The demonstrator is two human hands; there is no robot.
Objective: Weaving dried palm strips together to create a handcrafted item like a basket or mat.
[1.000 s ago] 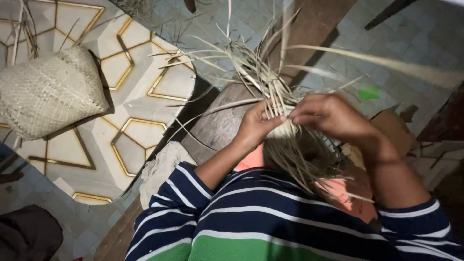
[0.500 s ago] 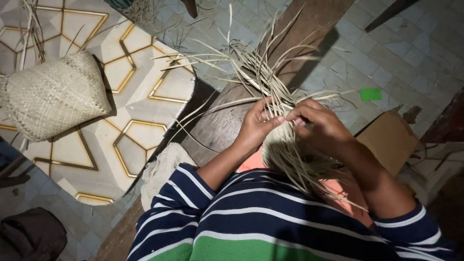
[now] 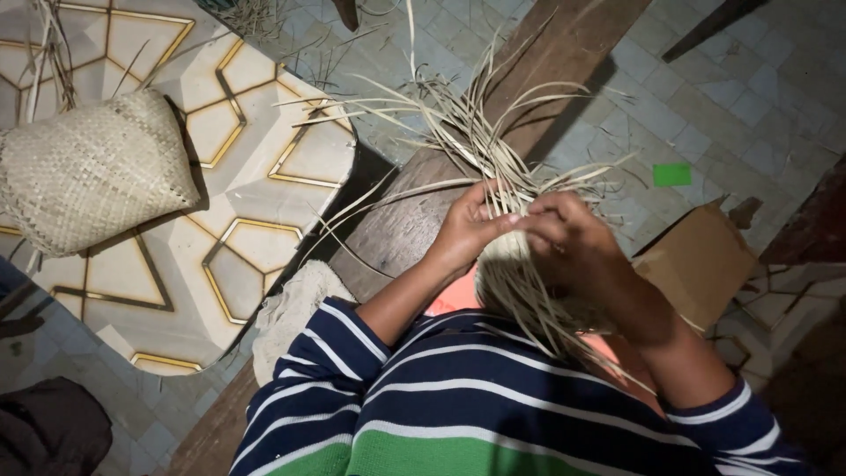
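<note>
Over the person's lap, at the middle of the view, both hands work on a half-woven piece of pale dried palm-leaf strips (image 3: 515, 282). The left hand (image 3: 467, 227) pinches strips at the top edge of the woven part, thumb and fingers closed on them. The right hand (image 3: 573, 238) is curled over the same edge, its fingertips gripping strips just beside the left thumb, so the two hands touch or nearly touch. The woven part sits below the hands, against a patch of orange cloth on the lap; the loose ends (image 3: 476, 132) fan up and outward from the hands across a dark brown wooden bench (image 3: 397, 229) that runs diagonally from lower left to upper right. Both forearms come out of sleeves of a navy shirt with white stripes and a green band (image 3: 441, 414).

To the left, well apart from the hands, a finished pale woven basket of rounded shape (image 3: 88, 172) lies on a cream mat with gold-lined hexagon patterns (image 3: 256, 176). A whitish crumpled cloth (image 3: 291, 308) lies just beside the bench's edge. At right, a plain brown cardboard box (image 3: 701, 260) stands near the right forearm, with no label that can be made out. Above it, a small bright green rectangular scrap (image 3: 671, 174) lies flat on the grey tiled floor (image 3: 749, 97).
</note>
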